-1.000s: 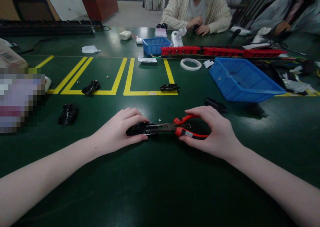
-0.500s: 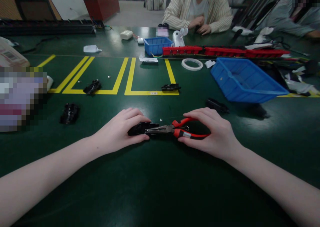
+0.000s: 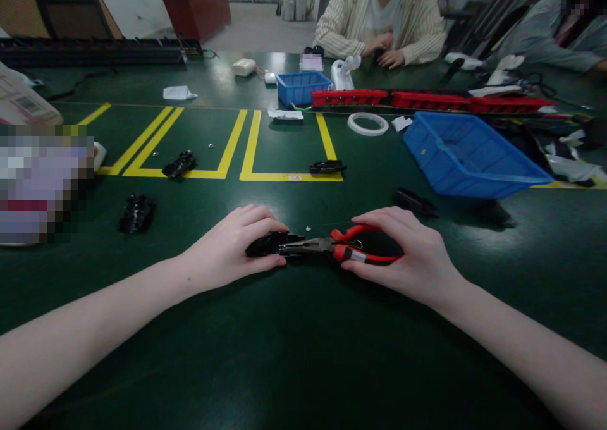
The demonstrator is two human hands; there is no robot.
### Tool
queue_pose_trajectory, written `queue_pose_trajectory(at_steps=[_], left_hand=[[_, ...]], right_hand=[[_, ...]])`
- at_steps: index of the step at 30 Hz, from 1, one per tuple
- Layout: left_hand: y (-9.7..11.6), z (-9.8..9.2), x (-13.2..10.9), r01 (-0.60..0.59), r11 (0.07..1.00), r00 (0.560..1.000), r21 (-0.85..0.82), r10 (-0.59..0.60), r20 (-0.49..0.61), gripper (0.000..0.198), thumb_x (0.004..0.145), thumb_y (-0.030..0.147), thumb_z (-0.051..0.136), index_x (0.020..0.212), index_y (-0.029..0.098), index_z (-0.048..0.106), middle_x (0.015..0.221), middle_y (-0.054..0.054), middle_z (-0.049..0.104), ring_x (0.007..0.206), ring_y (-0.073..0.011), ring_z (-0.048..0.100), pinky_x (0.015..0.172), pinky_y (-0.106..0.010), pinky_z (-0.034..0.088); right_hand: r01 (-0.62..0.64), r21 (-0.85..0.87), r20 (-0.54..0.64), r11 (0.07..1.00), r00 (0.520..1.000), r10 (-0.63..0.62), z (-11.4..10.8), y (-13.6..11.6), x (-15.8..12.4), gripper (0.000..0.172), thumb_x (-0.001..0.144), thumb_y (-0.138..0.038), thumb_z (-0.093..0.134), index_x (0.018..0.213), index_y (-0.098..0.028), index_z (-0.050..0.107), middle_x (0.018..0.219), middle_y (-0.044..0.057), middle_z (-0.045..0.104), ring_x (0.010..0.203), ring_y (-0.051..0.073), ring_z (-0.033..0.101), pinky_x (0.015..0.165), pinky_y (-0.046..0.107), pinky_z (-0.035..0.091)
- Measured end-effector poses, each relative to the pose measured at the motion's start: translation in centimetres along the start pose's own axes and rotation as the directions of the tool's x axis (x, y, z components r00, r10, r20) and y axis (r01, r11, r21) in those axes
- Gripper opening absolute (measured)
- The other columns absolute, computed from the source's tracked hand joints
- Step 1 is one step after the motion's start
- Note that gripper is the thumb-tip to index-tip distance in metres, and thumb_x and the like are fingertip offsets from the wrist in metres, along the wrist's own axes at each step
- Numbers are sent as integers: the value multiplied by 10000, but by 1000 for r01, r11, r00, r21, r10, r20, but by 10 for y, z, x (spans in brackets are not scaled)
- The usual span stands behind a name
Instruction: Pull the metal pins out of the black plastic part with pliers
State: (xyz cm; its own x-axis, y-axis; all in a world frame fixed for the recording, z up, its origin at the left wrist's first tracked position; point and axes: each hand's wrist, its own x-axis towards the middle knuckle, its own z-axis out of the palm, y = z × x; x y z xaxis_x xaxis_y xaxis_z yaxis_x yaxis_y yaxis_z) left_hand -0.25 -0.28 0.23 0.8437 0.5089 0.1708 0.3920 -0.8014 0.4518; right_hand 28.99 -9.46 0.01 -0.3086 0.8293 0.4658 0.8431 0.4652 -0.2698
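My left hand (image 3: 241,243) is closed around a small black plastic part (image 3: 266,245) on the green tabletop, thumb in front and fingers behind. My right hand (image 3: 408,250) grips red-handled needle-nose pliers (image 3: 348,253), thumb on the near handle and fingers on the far one. The handles are spread somewhat, and the long grey jaws point left, their tips against the black part. What the tips pinch, if anything, is too small to make out. A tiny pale scrap (image 3: 308,228) lies just behind the pliers.
More black parts lie at the left (image 3: 136,214), on the yellow tape (image 3: 179,164) and behind the right hand (image 3: 415,202). A large blue bin (image 3: 469,158) stands tilted at right. Further back are a tape roll (image 3: 368,124), a long red strip (image 3: 427,100) and a person's hands (image 3: 389,57).
The whole view has shifted slightly, so everything appears a little further right. Both hands keep the same hold, and the pliers stay against the black part.
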Motion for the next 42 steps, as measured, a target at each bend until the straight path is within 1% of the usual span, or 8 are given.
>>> queue_pose_trajectory(at_steps=[9,14,19,22,28,33,37,42], left_hand=[[0,0,1,-2,1000,1000,-4,2,3,308,921,320,659,1199,198,605,1133,-47,624,1041,-217,577,888,-379,492],[0,-1,0,16,1000,1000,-8,-16,14,320,921,321,661,1212,201,602,1146,-50,626,1055,-221,574,894,-385,490],[2,-1,1,17,1000,1000,-12,-17,21,324,922,325,662,1213,196,603,1147,-51,631,1048,-223,576,891,-387,489],[3,-1,2,20,1000,999,-8,-20,27,325,921,331,661,1210,194,602,1144,-56,632,1041,-226,577,886,-393,494],[4,-2,3,14,1000,999,-11,-14,31,332,928,330,653,1220,186,594,1162,-70,631,1065,-235,568,922,-422,490],[4,-1,2,25,999,999,-31,-24,30,327,931,303,652,1233,190,592,1167,-67,627,1067,-232,565,923,-421,492],[4,1,2,14,999,1000,-46,-13,25,343,928,304,656,1245,194,589,1168,-66,621,1067,-234,566,934,-425,486],[4,6,3,17,999,1000,-42,-18,-17,338,912,296,674,1229,208,596,1160,-61,631,1058,-237,575,938,-426,477]], right_hand=[[-7,11,18,1000,1000,7,-2,-2,1,434,820,-493,721,1095,-172,618,1014,99,704,923,259,664,786,413,536],[28,-19,28,999,999,-27,-3,-2,1,420,836,-493,697,1070,-156,611,976,106,698,879,246,665,744,383,542],[63,-59,66,996,996,-59,-4,-1,2,430,825,-510,678,1041,-149,594,896,100,703,751,221,669,639,346,527],[60,-74,97,995,994,-53,-5,0,2,425,823,-534,659,1028,-167,599,852,85,701,683,205,657,597,331,502],[78,-105,153,991,986,-61,-7,3,2,487,884,-564,566,1135,-154,647,916,112,707,709,201,652,633,335,485],[83,-127,172,988,983,-61,-5,2,2,491,881,-589,551,1049,-141,658,888,113,688,699,198,618,630,332,460],[9,-118,236,993,971,19,-3,0,4,465,882,-553,537,1059,-138,649,912,119,684,720,202,606,658,344,450],[7,-138,240,990,970,26,-6,2,4,403,860,-513,566,1044,-165,648,909,100,687,708,196,611,653,342,445]])
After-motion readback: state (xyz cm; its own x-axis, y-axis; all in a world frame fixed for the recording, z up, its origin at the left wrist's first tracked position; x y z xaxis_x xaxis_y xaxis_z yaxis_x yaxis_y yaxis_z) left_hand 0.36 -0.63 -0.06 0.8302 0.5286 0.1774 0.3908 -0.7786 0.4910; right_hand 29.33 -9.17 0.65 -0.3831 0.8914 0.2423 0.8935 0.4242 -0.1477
